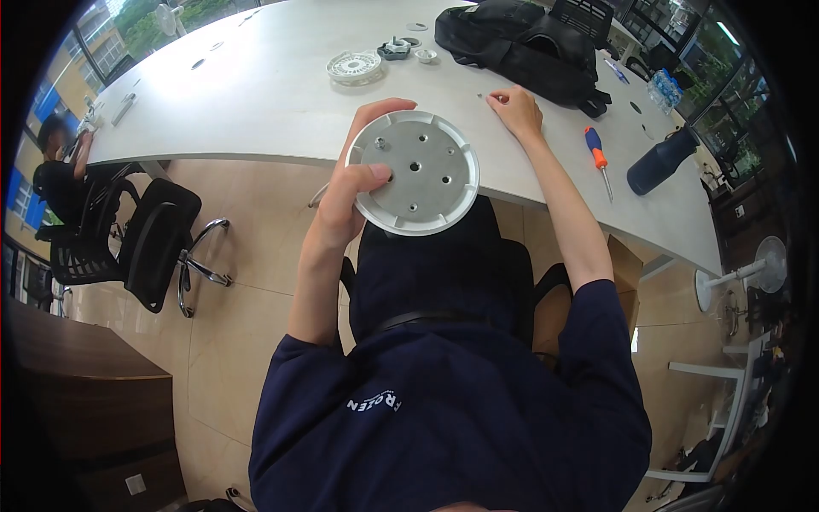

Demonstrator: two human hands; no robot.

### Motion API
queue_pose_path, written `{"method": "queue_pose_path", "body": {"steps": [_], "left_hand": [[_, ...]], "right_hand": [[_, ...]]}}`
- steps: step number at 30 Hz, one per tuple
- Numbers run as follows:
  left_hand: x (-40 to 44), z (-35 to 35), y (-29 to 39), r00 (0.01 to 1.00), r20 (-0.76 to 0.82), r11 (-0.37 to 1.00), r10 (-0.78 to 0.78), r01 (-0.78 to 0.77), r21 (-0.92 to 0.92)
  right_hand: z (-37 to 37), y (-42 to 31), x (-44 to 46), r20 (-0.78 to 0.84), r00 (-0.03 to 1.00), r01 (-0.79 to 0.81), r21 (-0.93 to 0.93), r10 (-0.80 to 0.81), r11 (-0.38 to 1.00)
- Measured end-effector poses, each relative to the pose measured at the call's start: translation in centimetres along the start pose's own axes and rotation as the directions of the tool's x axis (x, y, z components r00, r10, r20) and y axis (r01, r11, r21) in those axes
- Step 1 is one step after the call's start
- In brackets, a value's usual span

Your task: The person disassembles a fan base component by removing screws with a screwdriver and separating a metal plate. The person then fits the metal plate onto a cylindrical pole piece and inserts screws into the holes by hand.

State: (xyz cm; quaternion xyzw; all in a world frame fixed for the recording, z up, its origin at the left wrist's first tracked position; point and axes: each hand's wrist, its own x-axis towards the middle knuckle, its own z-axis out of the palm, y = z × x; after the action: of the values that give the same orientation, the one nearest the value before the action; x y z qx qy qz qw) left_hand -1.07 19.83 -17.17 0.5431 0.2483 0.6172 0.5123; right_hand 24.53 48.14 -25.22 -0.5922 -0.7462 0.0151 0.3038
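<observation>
My left hand (348,183) grips a round white base with a grey metal plate (415,192) in its middle. The thumb presses on the plate's face, and the other fingers go behind the rim. Several screw holes show in the plate, and a small screw (380,143) stands at its upper left. My right hand (518,113) rests on the table (281,102) with thumb and index finger close together; what they hold, if anything, is too small to make out. A tiny dark piece (479,96) lies just left of those fingertips.
A clear round part (354,68), a small dark-based part (394,49) and a little white ring (426,56) sit farther back. A black backpack (529,47), a screwdriver (595,152) and a dark bottle (657,162) lie rightward. Another person (64,171) sits far left.
</observation>
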Motion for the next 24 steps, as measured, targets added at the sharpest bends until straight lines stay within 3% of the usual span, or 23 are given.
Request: {"method": "queue_pose_path", "body": {"steps": [5,7,10,14,17,20,22,23,24], "left_hand": [[0.0,-0.1,0.0,1.0,0.012,0.999,0.005,-0.006,0.038],[0.1,-0.1,0.0,1.0,0.014,1.0,-0.005,0.005,0.013],[0.1,0.0,0.1,1.0,0.01,1.0,-0.015,0.015,0.003],[0.2,-0.1,0.0,1.0,0.006,1.0,-0.025,0.025,-0.003],[0.2,-0.1,-0.1,1.0,0.011,1.0,-0.02,0.02,0.016],[0.0,-0.2,-0.1,1.0,0.026,0.999,-0.013,0.011,0.052],[-0.1,-0.1,0.1,0.999,0.02,0.998,-0.028,0.027,0.049],[-0.1,-0.1,0.1,1.0,0.018,0.999,-0.023,0.022,0.048],[0.0,-0.2,0.1,1.0,0.015,0.999,-0.018,0.017,0.041]], "right_hand": [[0.8,-0.6,0.1,-0.057,0.998,0.031,0.009,-0.031,0.999],[1.3,-0.9,0.4,-0.132,0.975,0.161,-0.123,-0.177,0.979],[3.1,-0.5,1.6,-0.175,0.956,0.215,-0.135,-0.236,0.967],[3.2,0.2,2.5,-0.119,0.978,0.158,-0.122,-0.172,0.98],[3.5,0.8,2.9,-0.078,0.977,0.197,-0.04,-0.2,0.98],[3.4,0.6,2.9,-0.147,0.962,0.236,0.033,-0.229,0.971],[3.2,1.3,3.3,-0.342,0.94,0.145,0.407,0.003,0.902],[2.9,2.1,3.5,-0.343,0.939,0.149,0.405,-0.001,0.902],[2.3,3.1,3.5,-0.294,0.952,0.051,0.429,0.086,0.902]]}}
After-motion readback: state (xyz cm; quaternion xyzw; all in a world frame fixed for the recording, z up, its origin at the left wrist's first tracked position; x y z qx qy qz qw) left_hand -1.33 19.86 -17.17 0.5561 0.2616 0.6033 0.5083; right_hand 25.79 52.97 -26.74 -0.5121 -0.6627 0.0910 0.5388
